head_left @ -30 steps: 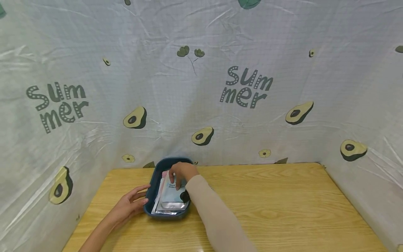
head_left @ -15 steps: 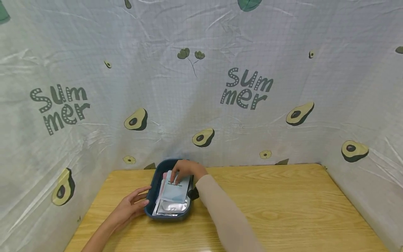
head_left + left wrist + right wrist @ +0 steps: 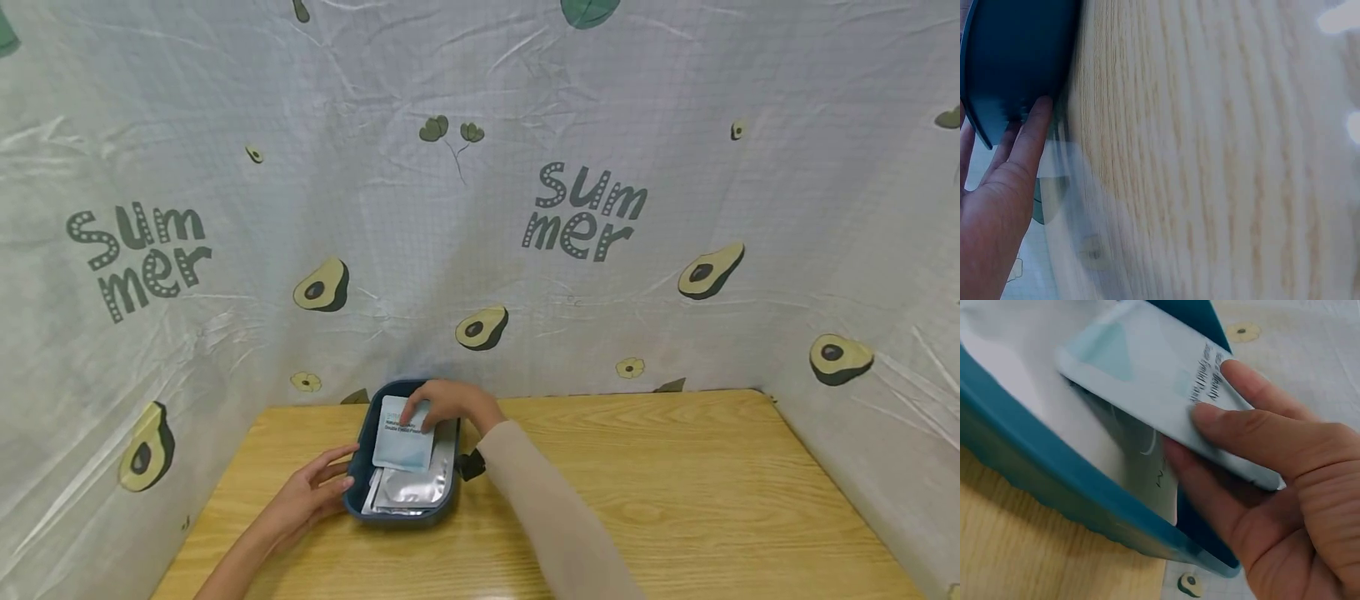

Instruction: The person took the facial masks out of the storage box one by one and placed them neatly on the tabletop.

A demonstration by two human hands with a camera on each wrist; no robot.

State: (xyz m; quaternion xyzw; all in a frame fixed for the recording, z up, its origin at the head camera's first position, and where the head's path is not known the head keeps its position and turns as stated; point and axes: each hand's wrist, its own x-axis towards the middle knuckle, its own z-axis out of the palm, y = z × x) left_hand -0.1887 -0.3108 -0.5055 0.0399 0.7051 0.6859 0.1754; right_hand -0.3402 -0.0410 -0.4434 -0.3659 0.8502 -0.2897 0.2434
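Observation:
A dark blue basket (image 3: 397,518) stands on the table, with silver packets (image 3: 420,487) lying inside. My right hand (image 3: 450,400) pinches a flat pale blue packet (image 3: 397,450) printed with dark lettering, held over the basket's far left part. In the right wrist view the thumb lies on the packet's (image 3: 1129,369) printed face and fingers reach beneath it; it tilts above a whitish packet (image 3: 1016,337). My left hand (image 3: 307,496) touches the basket's left side with extended fingers. From the left wrist, those fingertips (image 3: 1040,109) rest against the basket's outer wall (image 3: 1016,56).
The wooden table (image 3: 675,483) extends to the right of the basket. Behind it and on both sides hangs a pale curtain (image 3: 420,217) printed with avocados and lettering. A small black object (image 3: 471,464) sits by my right wrist at the basket's right rim.
My right hand has taken hold of the pale blue packet and shifted it up and left off the silver packets, uncovering more of them. The left hand stays against the basket.

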